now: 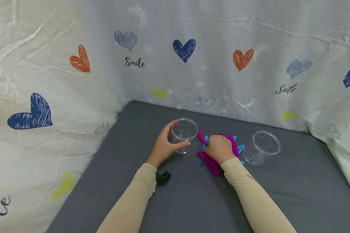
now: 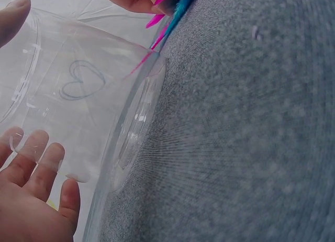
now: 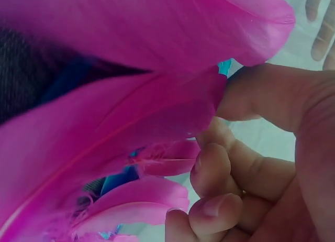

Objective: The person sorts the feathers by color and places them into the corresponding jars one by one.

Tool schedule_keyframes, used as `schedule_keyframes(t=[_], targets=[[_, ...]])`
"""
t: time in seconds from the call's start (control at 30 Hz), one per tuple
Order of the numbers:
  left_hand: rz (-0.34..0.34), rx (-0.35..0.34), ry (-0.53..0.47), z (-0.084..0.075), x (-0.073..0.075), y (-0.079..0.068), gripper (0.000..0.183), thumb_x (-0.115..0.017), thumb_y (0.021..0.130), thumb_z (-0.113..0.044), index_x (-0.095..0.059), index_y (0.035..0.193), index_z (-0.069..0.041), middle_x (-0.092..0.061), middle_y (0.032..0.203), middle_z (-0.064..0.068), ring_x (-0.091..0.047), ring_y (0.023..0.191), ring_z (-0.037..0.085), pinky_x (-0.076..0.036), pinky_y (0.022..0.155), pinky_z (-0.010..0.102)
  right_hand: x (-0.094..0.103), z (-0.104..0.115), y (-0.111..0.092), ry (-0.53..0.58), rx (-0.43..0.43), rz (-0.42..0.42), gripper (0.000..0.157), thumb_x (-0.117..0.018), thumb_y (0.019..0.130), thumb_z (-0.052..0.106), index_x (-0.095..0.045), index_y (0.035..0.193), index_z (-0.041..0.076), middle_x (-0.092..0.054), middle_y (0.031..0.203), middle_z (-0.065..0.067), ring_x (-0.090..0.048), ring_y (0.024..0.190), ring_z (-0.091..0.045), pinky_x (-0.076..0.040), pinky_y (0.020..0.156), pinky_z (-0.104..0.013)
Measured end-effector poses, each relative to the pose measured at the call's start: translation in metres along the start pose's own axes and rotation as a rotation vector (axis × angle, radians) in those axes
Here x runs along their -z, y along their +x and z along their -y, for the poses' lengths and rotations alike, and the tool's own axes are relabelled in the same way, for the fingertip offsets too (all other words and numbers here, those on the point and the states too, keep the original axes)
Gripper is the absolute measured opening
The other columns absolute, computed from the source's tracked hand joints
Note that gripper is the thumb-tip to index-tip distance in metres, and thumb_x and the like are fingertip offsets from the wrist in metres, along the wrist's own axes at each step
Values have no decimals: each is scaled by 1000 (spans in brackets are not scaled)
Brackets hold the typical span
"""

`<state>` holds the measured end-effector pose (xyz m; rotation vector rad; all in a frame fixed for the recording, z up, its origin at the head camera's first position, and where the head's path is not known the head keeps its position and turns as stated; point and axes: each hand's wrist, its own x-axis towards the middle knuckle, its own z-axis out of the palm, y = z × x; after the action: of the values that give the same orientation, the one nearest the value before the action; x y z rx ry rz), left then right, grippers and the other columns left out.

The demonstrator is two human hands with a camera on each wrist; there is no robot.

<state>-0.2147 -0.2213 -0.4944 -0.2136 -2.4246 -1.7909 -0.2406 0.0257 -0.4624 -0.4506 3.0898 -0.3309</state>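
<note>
My left hand [image 1: 163,147] grips a clear, open-topped jar [image 1: 184,131], thumb on its near side and fingers round the far side. In the left wrist view, the jar's base [image 2: 137,127] is right at the grey cloth, and the fingers [image 2: 39,174] lie along its wall. To the right of this jar, my right hand [image 1: 220,149] is down in a pile of magenta and blue feathers [image 1: 209,163]. Up close in the right wrist view, its thumb and index finger pinch the tip of a magenta feather [image 3: 120,121]; other fingers are curled beneath.
A second clear jar [image 1: 262,149] stands just right of the feathers, blue tips reaching its side. Grey cloth [image 1: 189,200] covers the table. A pale curtain [image 1: 210,74] printed with hearts hangs behind it. A black device [image 1: 163,178] sits at the left wrist.
</note>
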Motion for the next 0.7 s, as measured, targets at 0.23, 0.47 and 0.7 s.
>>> schedule_keyframes(t=[0.23,0.47,0.7], targets=[[1,-6,-2,1,0,0,104,-98,78,-46,-41,164,-36,-53,161,-8,-49,150,17,-39,126,50,-2,2,0,21,-19,4,35,-75,85,20,-53,58,14,-56,57,-5,-57,54,-25,-51,49,-42],[6,-4,-4,1,1,-1,103,-97,78,-49,-40,164,-36,-53,162,-7,-49,151,24,-40,125,52,0,4,1,39,-24,-13,38,-71,86,15,-47,56,16,-47,56,-1,-52,53,-22,-46,46,-39],[8,5,-16,-1,-3,0,103,-98,78,-48,-41,163,-37,-53,161,-8,-50,149,25,-41,124,52,17,1,-5,69,58,-159,46,-63,87,3,-34,55,20,-25,53,6,-23,50,-13,-21,42,-29]])
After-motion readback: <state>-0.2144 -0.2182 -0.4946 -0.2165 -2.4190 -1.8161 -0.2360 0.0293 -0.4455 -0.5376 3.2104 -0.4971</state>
